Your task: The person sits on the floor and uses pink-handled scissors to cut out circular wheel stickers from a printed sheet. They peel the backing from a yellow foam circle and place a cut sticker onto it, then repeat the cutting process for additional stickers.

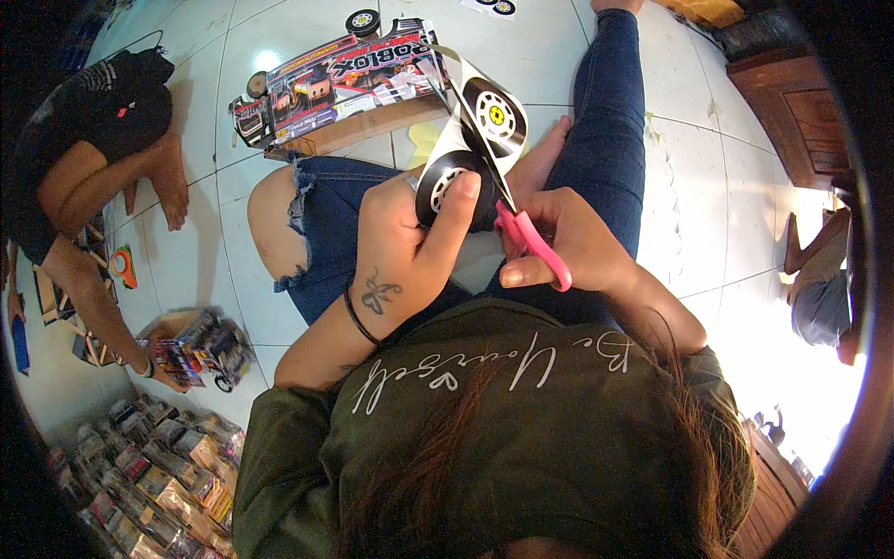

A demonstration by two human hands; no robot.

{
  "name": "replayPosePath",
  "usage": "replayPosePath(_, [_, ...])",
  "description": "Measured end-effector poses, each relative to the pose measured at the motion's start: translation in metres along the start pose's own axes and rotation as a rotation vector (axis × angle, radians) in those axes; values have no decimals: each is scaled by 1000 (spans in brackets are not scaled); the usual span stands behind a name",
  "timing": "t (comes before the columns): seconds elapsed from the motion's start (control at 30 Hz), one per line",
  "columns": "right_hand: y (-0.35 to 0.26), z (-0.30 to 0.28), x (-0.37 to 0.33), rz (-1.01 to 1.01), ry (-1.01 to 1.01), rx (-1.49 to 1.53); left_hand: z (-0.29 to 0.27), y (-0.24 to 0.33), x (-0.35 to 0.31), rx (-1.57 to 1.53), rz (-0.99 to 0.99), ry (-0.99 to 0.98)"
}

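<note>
My left hand (400, 244) grips a strip of paper printed with black-and-white wheel pictures (507, 126), its thumb pressed over the lower wheel. The strip curls upward above the hand. My right hand (596, 244) holds scissors with pink handles (543, 250), fingers in the loops. The dark scissor blades lie against the strip between the two wheel pictures; whether they are cutting through it cannot be made out. Beyond my hands, a toy truck with a colourful printed side (349, 84) rests on the floor, with a black wheel (362, 21) at its far edge.
At left, another person's hand (166, 359) holds a second toy truck (207, 347). An orange tape roll (123, 266) lies nearby. Many small trucks (158, 466) stand in rows at lower left. Yellowish paper (424, 144) lies beyond my knee. A wooden cabinet (787, 121) stands at right.
</note>
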State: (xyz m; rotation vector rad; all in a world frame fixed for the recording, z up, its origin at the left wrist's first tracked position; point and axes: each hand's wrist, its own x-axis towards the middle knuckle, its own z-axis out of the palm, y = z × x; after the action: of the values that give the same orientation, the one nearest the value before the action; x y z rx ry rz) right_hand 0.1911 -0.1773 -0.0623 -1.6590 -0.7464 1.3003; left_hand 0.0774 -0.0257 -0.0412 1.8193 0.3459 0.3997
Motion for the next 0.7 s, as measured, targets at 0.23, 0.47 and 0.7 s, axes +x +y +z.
replayPosePath(0.23, [1,-8,-2,-18,-4,-72,-6,3,1,44,-61,-78])
replayPosePath(0.47, [-3,-14,-2,-47,-43,-97,-8,3,2,34,-60,-113])
replayPosePath(0.7, [-5,-18,-1,-108,-36,-148,-10,3,3,23,-63,-158])
